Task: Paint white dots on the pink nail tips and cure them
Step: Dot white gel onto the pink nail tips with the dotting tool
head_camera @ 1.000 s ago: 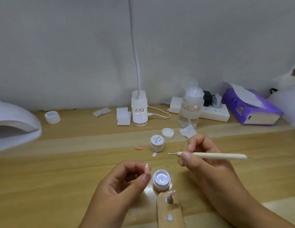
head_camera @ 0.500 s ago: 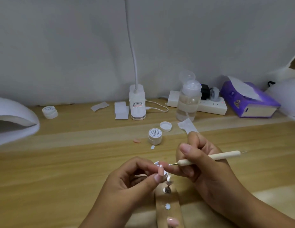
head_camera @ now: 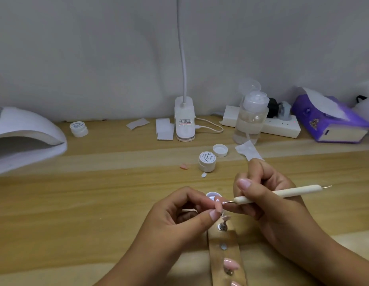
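Note:
My left hand (head_camera: 179,219) pinches a pink nail tip (head_camera: 218,205) between thumb and forefinger, held upright above the table. My right hand (head_camera: 264,199) grips a cream dotting tool (head_camera: 282,194); its metal point touches the upper edge of the nail tip. Just behind the nail tip sits an open white gel pot (head_camera: 213,196), mostly hidden by my fingers. A wooden holder strip (head_camera: 227,256) below my hands carries another pink nail tip (head_camera: 231,264) and small metal studs. The white curing lamp (head_camera: 25,139) stands at the far left.
A closed white jar (head_camera: 207,161), a loose white lid (head_camera: 220,150), a loose pink tip (head_camera: 184,167) and a small white tip (head_camera: 203,174) lie mid-table. Behind stand a lamp base (head_camera: 184,124), clear pump bottle (head_camera: 250,118), power strip (head_camera: 282,126), purple tissue pack (head_camera: 328,120) and another jar (head_camera: 78,129).
My right hand brought the dotting tool down and left from beside the pot until its point met the nail tip. My left hand raised the tip in front of the open pot.

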Demonstrator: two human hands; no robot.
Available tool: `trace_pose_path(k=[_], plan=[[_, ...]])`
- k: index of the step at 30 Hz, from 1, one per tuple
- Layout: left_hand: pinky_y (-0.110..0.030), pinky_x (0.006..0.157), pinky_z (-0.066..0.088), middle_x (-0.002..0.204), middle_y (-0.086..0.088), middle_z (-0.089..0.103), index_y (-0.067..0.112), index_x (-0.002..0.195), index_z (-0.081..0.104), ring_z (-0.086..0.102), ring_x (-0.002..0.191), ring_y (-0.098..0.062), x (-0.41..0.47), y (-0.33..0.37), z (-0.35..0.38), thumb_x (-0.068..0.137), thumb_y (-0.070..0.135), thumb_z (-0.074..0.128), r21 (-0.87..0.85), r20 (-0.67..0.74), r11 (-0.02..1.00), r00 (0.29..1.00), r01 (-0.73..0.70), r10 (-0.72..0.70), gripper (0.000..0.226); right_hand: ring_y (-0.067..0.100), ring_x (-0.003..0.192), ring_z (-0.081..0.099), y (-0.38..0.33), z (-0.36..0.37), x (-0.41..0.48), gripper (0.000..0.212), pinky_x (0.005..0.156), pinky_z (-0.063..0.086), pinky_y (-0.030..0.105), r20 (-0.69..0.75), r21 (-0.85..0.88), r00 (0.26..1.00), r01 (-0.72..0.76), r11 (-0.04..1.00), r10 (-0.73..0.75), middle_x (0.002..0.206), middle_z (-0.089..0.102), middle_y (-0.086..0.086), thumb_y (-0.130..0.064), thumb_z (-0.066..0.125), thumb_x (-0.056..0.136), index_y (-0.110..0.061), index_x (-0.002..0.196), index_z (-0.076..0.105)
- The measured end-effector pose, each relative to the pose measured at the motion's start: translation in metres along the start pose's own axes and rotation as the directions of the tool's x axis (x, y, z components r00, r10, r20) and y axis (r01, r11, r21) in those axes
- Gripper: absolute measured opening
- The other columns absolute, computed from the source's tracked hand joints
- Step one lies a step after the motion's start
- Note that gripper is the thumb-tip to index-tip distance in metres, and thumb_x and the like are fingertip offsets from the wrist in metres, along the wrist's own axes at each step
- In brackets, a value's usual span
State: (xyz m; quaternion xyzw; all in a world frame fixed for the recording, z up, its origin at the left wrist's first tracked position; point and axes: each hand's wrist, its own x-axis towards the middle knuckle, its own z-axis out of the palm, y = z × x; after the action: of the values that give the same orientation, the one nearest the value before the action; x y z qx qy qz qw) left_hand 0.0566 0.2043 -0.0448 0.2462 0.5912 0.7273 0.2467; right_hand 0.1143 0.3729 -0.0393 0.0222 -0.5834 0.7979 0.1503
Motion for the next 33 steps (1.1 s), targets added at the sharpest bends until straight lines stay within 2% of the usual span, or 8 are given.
trace_pose_path(k=[5,9,13,16,21,26,33], plan=[[-0.019,0.072,0.047,0.076,-0.001,0.063,0.018,0.071,0.072,0.059,0.076,-0.012,-0.0007,-0.0004,-0.0003,0.060,0.033,0.078,0.026,0.010,1.000,1.000,-0.005,0.005,0.020,0.005,0.048,0.054,0.0010,-0.0014,-0.0001,0.023,0.065,0.058,0.037,-0.001,-0.029,1.000,0.017,0.999,-0.017,0.054,0.050,-0.001,-0.023,0.068,0.074,-0.023,0.058,0.051],[-0.018,0.072,0.047,0.078,-0.002,0.065,0.019,0.071,0.071,0.061,0.077,-0.010,-0.0015,-0.0005,-0.0006,0.060,0.034,0.078,0.022,0.011,1.000,1.000,0.008,-0.008,0.020,0.006,0.047,0.047,0.0015,-0.0014,-0.0010,0.023,0.072,0.044,0.048,-0.002,-0.071,0.999,0.035,0.997,-0.035,0.055,0.050,-0.003,-0.024,0.068,0.073,-0.024,0.059,0.049],[-0.016,0.071,0.048,0.081,-0.004,0.067,0.019,0.072,0.071,0.063,0.077,-0.011,-0.0014,-0.0012,-0.0010,0.061,0.033,0.078,0.037,0.010,0.999,1.000,0.000,0.000,0.019,0.006,0.047,0.047,0.0008,-0.0007,-0.0015,0.023,0.066,0.054,0.039,0.020,-0.055,0.999,0.027,0.998,-0.026,0.055,0.049,-0.003,-0.023,0.067,0.074,-0.024,0.059,0.050],[-0.016,0.071,0.049,0.081,-0.003,0.068,0.018,0.073,0.072,0.064,0.078,-0.011,-0.0018,-0.0019,-0.0016,0.062,0.033,0.078,0.036,0.010,0.999,1.000,-0.001,0.001,0.020,0.005,0.048,0.049,0.0014,-0.0007,-0.0014,0.023,0.065,0.056,0.033,0.026,-0.058,0.999,0.034,0.998,-0.032,0.053,0.047,-0.003,-0.023,0.067,0.076,-0.024,0.060,0.050],[-0.016,0.070,0.048,0.079,0.000,0.067,0.020,0.072,0.071,0.062,0.076,-0.010,-0.0012,-0.0023,-0.0017,0.062,0.034,0.078,0.043,0.010,0.999,1.000,-0.005,0.005,0.019,0.005,0.049,0.053,0.0028,-0.0024,-0.0015,0.024,0.069,0.051,0.041,0.036,-0.085,0.999,0.039,0.996,-0.036,0.052,0.047,-0.002,-0.024,0.066,0.078,-0.025,0.061,0.050],[-0.015,0.069,0.047,0.077,0.003,0.066,0.021,0.072,0.071,0.061,0.074,-0.009,-0.0018,-0.0019,-0.0017,0.062,0.033,0.077,0.034,0.017,0.999,1.000,0.000,0.000,0.017,0.004,0.048,0.049,0.0023,-0.0010,-0.0010,0.023,0.064,0.055,0.032,0.043,-0.069,0.998,0.052,0.996,-0.049,0.055,0.050,-0.004,-0.022,0.066,0.076,-0.024,0.061,0.050],[-0.015,0.069,0.048,0.077,0.001,0.065,0.020,0.073,0.071,0.060,0.075,-0.010,-0.0025,-0.0019,-0.0020,0.064,0.032,0.076,0.039,0.025,0.999,1.000,-0.008,0.007,0.016,0.002,0.050,0.051,0.0030,-0.0024,-0.0009,0.023,0.065,0.055,0.033,0.064,-0.090,0.997,0.060,0.994,-0.054,0.055,0.049,-0.003,-0.022,0.066,0.079,-0.025,0.062,0.050]])
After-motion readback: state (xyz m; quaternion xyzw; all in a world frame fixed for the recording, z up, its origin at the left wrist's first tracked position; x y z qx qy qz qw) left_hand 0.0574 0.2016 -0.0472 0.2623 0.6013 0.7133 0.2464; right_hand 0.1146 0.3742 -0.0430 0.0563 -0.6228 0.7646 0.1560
